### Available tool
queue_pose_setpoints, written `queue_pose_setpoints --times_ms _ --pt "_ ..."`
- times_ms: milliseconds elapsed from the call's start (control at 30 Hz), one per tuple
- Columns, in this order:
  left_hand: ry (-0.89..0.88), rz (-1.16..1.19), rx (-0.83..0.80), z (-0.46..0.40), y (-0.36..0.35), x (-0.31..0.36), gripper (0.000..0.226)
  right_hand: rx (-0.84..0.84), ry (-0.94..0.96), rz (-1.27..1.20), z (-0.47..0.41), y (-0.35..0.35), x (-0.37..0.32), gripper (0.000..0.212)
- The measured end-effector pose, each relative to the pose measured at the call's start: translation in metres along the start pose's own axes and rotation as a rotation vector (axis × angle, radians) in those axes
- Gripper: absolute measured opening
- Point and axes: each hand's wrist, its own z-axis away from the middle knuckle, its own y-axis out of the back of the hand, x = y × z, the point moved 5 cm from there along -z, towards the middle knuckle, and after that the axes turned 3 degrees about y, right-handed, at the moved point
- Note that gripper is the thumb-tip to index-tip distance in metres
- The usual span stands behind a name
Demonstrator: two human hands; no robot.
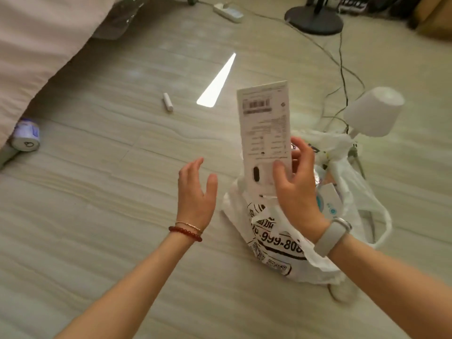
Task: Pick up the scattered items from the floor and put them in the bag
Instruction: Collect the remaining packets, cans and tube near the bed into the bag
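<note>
head view: box held upright over bag mouth

head view, single frame. right hand (297, 178) grips a tall white printed cardboard box (265, 133), thumb across the printed face and fingers curled round its far edge. box stands with long axis near vertical, barcode end up, lower end just above or entering the mouth of the white plastic carrier bag with black print (276, 241); cannot tell whether it touches the bag. bag sits on the pale wood-grain floor (122, 216) directly below the right hand, so the coming move reads as straight down along the box's long axis.

left hand (195, 189) is spread, fingers straight, holding nothing, just left of the box and bag. judgement: placed to steady the bag.

count of items left on the floor:
- one small white cylindrical tube (168, 102), well ahead and left, nearer the left hand, long axis running away from the viewer.
- one white and purple can (25, 135) on its side, far left at the edge of the pink bedcover (36, 45).

bag already holds at least one light packet with blue print (330, 204).

also present: one white lamp (374, 111), black cables (342, 69).
</note>
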Motion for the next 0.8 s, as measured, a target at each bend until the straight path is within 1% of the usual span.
queue_pose_setpoints --times_ms 67,100,167,200,267,300,400,467,500,567,600,667,700,733,800 --pt "-0.048 -0.059 -0.128 -0.007 -0.03 0.035 0.057 0.143 -0.038 0.034 -0.022 0.035 0.003 0.036" --pt "-0.028 -0.113 -0.206 -0.009 -0.046 0.048 0.058 0.16 -0.076 0.085 -0.03 0.051 0.007 0.036" --pt "0.037 -0.259 -0.32 -0.009 -0.074 0.063 0.06 0.095 -0.196 0.25 -0.039 0.074 0.019 0.035" --pt "0.048 -0.337 -0.345 -0.009 -0.084 0.065 0.053 0.048 -0.26 0.346 -0.041 0.082 0.027 0.035" --pt "0.036 -0.436 -0.353 -0.01 -0.097 0.06 0.024 -0.049 -0.341 0.508 -0.041 0.087 0.042 0.035" --pt "0.039 -0.43 -0.34 -0.011 -0.098 0.055 0.017 -0.097 -0.352 0.584 -0.041 0.084 0.047 0.035" --pt "0.041 -0.345 -0.263 -0.012 -0.093 0.041 0.026 -0.19 -0.318 0.693 -0.043 0.068 0.052 0.031" --pt "0.042 -0.316 -0.216 -0.012 -0.086 0.035 0.025 -0.273 -0.25 0.723 -0.043 0.052 0.053 0.03" --pt "0.051 -0.315 -0.219 -0.011 -0.083 0.033 0.023 -0.332 -0.207 0.761 -0.041 0.044 0.053 0.03" --pt "0.109 -0.337 -0.274 -0.008 -0.078 0.03 0.02 -0.479 -0.151 0.874 -0.037 0.033 0.053 0.033" --pt "0.151 -0.357 -0.314 -0.007 -0.073 0.029 0.019 -0.578 -0.139 0.977 -0.035 0.032 0.051 0.035" --pt "0.236 -0.385 -0.4 -0.001 -0.062 0.033 0.019 -0.776 -0.161 1.143 -0.029 0.037 0.047 0.039" --pt "0.272 -0.388 -0.449 0.003 -0.056 0.038 0.022 -0.832 -0.211 1.146 -0.027 0.042 0.042 0.043" --pt "0.301 -0.395 -0.491 0.006 -0.049 0.047 0.028 -0.836 -0.271 1.117 -0.025 0.048 0.032 0.048" --pt "0.365 -0.403 -0.519 0.013 -0.029 0.068 0.043 -0.725 -0.351 1.032 -0.023 0.059 0.002 0.049"
